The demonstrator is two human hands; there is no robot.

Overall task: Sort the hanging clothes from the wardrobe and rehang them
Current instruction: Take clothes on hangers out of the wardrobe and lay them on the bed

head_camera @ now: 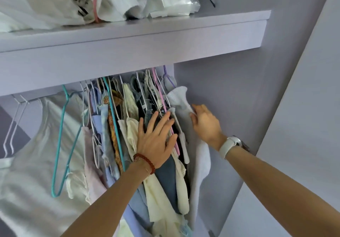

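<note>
My left hand lies flat with fingers spread wide against the packed bundle of hanging clothes, pressing them away from the pale blue garment, which hangs last in the row, nearest the wardrobe's side wall. My right hand pinches that garment's upper fold just below its purple hanger, fingers curled on the cloth.

To do this well, I judge I should keep the flat hand firm on the bundle so a gap opens beside the pale blue garment, then move my right hand up from the fabric to the hanger's neck. Pulling on cloth alone could slide it off the hanger or drag its neighbours along. The hooks sit crowded under the shelf, and the pink hanger next to the pale blue garment looks ready to tangle, so I would lift the hook straight up before drawing it out toward me.
</note>
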